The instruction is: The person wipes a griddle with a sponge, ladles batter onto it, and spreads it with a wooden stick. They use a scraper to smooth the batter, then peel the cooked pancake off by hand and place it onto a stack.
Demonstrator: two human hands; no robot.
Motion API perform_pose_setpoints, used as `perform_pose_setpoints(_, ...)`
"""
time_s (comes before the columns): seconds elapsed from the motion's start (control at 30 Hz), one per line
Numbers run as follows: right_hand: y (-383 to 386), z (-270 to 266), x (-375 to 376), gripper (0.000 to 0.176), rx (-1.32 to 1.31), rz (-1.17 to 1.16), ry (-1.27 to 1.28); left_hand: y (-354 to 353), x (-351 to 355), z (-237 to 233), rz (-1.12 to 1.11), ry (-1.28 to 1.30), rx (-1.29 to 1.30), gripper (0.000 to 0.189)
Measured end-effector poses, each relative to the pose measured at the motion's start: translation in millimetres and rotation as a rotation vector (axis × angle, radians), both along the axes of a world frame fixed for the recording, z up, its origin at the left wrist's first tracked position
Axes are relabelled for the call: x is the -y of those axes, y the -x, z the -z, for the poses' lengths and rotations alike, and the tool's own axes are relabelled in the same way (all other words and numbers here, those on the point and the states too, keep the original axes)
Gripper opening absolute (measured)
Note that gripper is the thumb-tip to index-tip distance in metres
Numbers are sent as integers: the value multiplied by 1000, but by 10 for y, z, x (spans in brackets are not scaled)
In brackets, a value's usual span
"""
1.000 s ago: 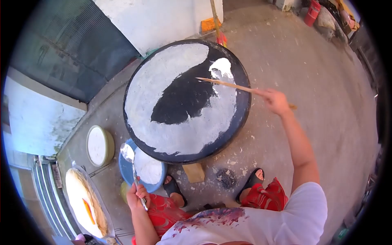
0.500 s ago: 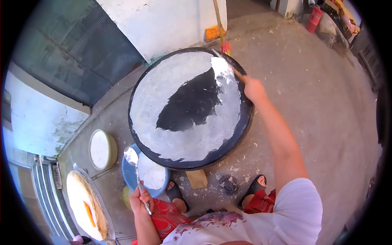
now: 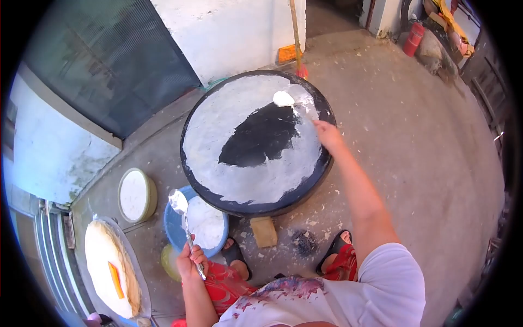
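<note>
Shirt: white with a dark red print [image 3: 283, 288], along the bottom edge of the frame.
Left hand: [image 3: 192, 260] lower left of centre, fingers closed around the handle of a ladle [image 3: 179, 204]; the ladle's bowl points up the frame and is over the near rim of a blue basin [image 3: 166, 224].
Basin: on the floor just below the griddle, with white batter [image 3: 204, 223] in it.
Feet: in dark sandals [image 3: 235, 255], either side of a wooden block [image 3: 264, 231] that lies at the griddle's near edge.
Tray: lower left of the frame, carrying a pale round stack [image 3: 106, 256] with an orange strip on it.
Small bowl: [image 3: 136, 194] left of the basin, holding something white.
Griddle: big, round and black [image 3: 250, 208], centre of the frame, coated in thin white batter around a bare black patch [image 3: 259, 139].
Right hand: [image 3: 328, 133] over the griddle's right edge, closed on a thin stick [image 3: 297, 107].
Stick tip: in a thick lump of batter [image 3: 283, 98] at the upper edge of the bare patch.
Broom: [image 3: 297, 43] leaning by the white wall, top centre.
Red canister: [image 3: 412, 38] upper right, well apart from the griddle.
</note>
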State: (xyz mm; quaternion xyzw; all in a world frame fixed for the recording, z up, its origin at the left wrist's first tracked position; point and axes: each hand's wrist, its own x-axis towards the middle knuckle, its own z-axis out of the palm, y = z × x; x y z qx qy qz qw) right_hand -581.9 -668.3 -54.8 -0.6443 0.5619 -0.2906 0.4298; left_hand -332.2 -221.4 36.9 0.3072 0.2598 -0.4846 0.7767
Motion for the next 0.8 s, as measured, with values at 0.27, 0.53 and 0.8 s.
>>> perform_pose_setpoints(0.27,160,-391,-536,27,-411,-35,69,-75,-190,45,0,24,-16,25)
perform_pose_setpoints(0.53,-450,101,-823,28,-173,-125,208,-141,-293,47,-13,52,-15,23)
perform_pose_setpoints(0.8,-582,-47,-774,28,-319,-171,159,-142,-386,66,-3,70,-18,24)
